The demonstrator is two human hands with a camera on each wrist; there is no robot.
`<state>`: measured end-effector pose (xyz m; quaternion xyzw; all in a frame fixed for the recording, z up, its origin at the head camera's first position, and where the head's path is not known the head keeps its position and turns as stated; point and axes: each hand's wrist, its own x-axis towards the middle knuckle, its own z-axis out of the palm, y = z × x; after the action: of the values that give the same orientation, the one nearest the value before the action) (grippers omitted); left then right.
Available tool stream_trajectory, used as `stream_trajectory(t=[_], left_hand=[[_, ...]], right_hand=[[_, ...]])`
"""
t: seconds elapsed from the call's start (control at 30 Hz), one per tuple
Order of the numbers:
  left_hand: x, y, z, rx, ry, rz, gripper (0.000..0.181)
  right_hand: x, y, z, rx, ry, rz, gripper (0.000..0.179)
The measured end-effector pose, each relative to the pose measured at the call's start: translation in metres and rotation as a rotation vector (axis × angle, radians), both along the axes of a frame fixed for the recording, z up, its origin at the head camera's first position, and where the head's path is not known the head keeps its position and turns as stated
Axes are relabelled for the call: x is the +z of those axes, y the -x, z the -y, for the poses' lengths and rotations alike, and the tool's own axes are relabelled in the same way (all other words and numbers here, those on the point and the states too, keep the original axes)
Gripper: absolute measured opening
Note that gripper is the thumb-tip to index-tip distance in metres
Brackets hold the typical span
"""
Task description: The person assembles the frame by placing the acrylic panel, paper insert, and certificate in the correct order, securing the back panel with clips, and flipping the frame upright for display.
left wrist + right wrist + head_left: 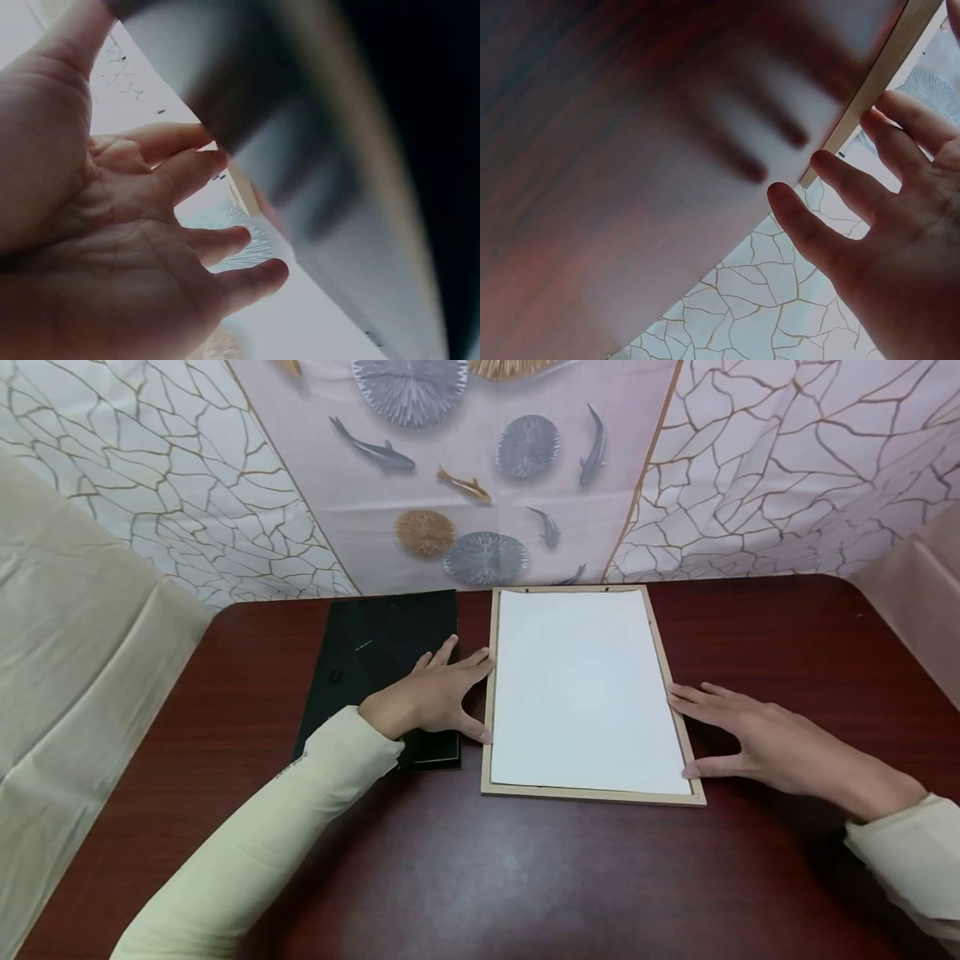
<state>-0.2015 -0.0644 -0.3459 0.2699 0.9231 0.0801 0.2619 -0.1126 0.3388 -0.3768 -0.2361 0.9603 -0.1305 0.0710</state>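
Observation:
A light wooden picture frame [592, 798] lies on the table with a white sheet [585, 693] filling its inside. Against its left edge rest the thumb and fingertips of my left hand [438, 693], fingers spread, the hand reaching over a black backing board [375, 635]. My right hand [757, 743] touches the frame's right edge with thumb and fingertips, its fingers stretched out. In the right wrist view the wooden edge [874, 90] runs beside the fingertips. The left wrist view shows the left palm [127, 225] with parted fingers; the dark board there is blurred.
The dark red-brown table [465, 877] is glossy and reflects light. Behind it hangs a cloth [480, 460] printed with fish, round leaves and gold crack lines. Pale cream fabric [67, 652] drapes at the left side and more at the right.

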Motion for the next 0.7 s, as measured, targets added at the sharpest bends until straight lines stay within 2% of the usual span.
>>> stream_trajectory(t=[0.2,0.4,0.53,0.7], left_hand=[[-0.005,-0.012,0.018,0.045,-0.14,-0.043,0.106],[-0.002,-0.033,0.045,0.14,-0.282,-0.09,0.105],[-0.001,-0.05,0.067,0.211,-0.336,-0.126,0.103],[-0.006,-0.068,0.095,0.322,-0.346,-0.196,0.097]], right_hand=[[0.002,0.001,0.0,-0.003,0.011,0.041,0.1],[0.0,0.001,0.0,-0.006,0.021,0.038,0.101],[-0.002,0.001,-0.001,-0.006,0.025,0.036,0.1],[-0.002,0.001,0.0,-0.004,0.027,0.031,0.1]])
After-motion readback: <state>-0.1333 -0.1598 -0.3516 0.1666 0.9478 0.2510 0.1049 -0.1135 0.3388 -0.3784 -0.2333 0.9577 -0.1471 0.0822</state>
